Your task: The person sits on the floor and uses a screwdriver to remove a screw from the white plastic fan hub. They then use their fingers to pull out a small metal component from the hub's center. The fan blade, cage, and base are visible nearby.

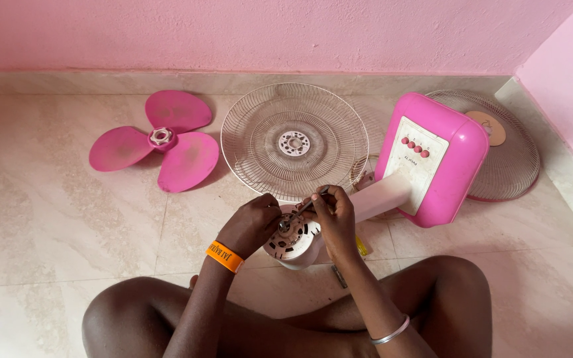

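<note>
I sit cross-legged on the floor with a white fan motor housing [293, 244] in front of me. My left hand [252, 224], with an orange band on the wrist, grips the housing's left side. My right hand [333, 219], with a thin bangle on the wrist, holds a slim screwdriver [303, 207] whose tip rests at the motor's centre. The housing joins a white neck to the pink fan base [455, 169], which lies on its side and shows a white panel with several pink buttons.
A pink three-bladed fan blade [160, 140] lies on the tiled floor at the left. One round wire grille [294, 140] lies behind my hands, a second grille [509, 156] behind the base. The pink wall runs along the back and right.
</note>
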